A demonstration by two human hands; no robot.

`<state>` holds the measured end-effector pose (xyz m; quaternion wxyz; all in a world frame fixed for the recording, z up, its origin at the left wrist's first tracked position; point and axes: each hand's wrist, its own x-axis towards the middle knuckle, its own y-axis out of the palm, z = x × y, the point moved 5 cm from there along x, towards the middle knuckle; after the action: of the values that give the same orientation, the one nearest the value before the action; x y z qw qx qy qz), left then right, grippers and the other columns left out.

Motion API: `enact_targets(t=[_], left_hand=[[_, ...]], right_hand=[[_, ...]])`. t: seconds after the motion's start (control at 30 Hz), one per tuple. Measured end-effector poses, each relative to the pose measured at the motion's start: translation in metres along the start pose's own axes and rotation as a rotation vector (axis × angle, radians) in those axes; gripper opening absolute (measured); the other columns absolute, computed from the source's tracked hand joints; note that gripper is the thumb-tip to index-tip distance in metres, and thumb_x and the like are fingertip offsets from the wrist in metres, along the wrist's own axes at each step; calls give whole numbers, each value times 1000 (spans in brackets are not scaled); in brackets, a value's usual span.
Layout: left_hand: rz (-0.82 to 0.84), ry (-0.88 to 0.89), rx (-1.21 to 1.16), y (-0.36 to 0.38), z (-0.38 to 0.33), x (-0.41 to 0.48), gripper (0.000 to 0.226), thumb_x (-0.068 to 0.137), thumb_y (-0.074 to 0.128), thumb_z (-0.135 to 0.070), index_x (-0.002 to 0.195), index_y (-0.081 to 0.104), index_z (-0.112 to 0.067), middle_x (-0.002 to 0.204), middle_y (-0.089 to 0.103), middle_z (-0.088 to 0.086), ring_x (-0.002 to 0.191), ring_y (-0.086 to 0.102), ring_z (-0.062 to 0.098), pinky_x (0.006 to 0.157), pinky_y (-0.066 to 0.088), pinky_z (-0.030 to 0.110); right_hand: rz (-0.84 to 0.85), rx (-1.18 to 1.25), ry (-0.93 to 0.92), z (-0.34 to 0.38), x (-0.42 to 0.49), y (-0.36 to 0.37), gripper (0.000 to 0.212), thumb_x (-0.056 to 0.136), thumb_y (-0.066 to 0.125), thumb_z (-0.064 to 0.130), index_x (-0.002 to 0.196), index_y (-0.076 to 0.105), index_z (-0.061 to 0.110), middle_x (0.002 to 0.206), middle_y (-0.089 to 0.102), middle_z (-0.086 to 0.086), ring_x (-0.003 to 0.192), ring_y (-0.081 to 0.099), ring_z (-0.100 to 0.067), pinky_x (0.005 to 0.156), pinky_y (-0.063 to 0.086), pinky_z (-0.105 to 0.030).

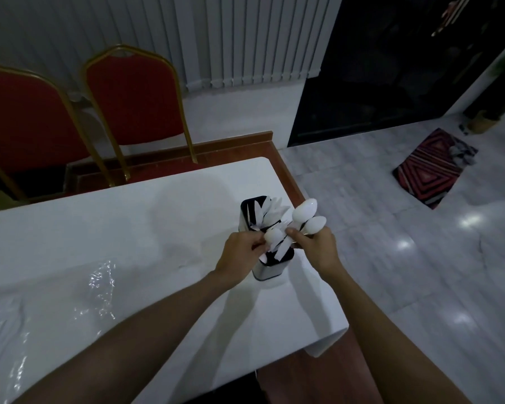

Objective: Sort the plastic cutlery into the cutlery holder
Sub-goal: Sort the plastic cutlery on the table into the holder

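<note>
A metal cutlery holder (265,272) with a black inside stands near the right end of the white table (105,237). Several white plastic pieces (267,212) stick up from its far compartment. My right hand (315,246) grips a bunch of white plastic spoons (303,212), bowls pointing up, just right of the holder. My left hand (241,252) pinches one white spoon (273,237) over the holder's near compartment, where more white handles lean. Both hands hover right above the holder, almost touching each other.
Clear plastic wrap (99,287) lies crumpled on the table's left part. Two red chairs with gold frames (134,91) stand behind the table. The table's right edge drops to a pale tiled floor with a striped mat (432,170).
</note>
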<state>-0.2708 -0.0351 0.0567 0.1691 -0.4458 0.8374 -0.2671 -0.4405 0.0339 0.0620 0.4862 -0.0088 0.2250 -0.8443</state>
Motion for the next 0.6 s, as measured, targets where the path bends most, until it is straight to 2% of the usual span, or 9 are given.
enact_targets(t=[0.07,0.13,0.23,0.3,0.37,0.43,0.53,0.6], left_hand=[[-16,-6,46,0,2,1,21,81,67,-17,66,60,-4,59,60,8,58,53,21,57,42,32],[-26,-30,29,-1,2,1,22,80,68,-15,63,59,-5,54,53,1,54,45,13,54,35,23],[-10,-39,15,-2,2,1,13,79,70,-15,70,65,-8,55,52,-12,54,47,3,54,34,12],[-3,-36,28,-1,1,1,14,80,70,-18,71,65,-8,55,53,-11,55,47,4,55,35,15],[5,-39,40,1,2,1,17,79,70,-19,67,62,-8,53,49,-9,54,44,6,54,33,19],[23,-40,46,3,3,1,15,78,69,-20,67,62,-12,54,52,-7,57,48,11,56,35,22],[38,-46,44,3,3,0,10,77,68,-25,74,68,-15,65,65,1,68,60,19,62,45,29],[46,-55,28,1,2,-2,8,75,67,-24,78,71,-17,70,69,-1,71,62,16,66,49,29]], right_hand=[[17,-17,-13,-3,1,2,19,80,76,29,86,69,13,84,74,-4,83,72,-21,75,60,-48],[53,-29,-31,-4,-1,3,26,77,76,36,89,67,15,85,74,-3,84,71,-20,75,59,-50],[40,-17,-53,-3,0,-2,25,78,77,34,90,66,14,86,74,-3,83,71,-20,76,59,-48],[22,4,-70,-2,0,-5,19,79,78,27,89,67,14,86,74,-4,81,72,-19,75,60,-43],[68,-47,-86,-2,-1,-3,19,79,78,25,88,69,11,83,73,-1,78,70,-15,70,59,-27],[143,-152,-112,-4,-4,1,18,79,78,22,83,70,7,75,69,3,69,63,-8,59,50,-14],[178,-199,-116,-9,-2,3,16,77,79,20,77,69,8,70,66,6,65,60,-5,60,47,-18],[211,-258,-127,-9,1,3,13,74,80,22,80,70,16,76,69,8,72,63,-6,65,50,-21]])
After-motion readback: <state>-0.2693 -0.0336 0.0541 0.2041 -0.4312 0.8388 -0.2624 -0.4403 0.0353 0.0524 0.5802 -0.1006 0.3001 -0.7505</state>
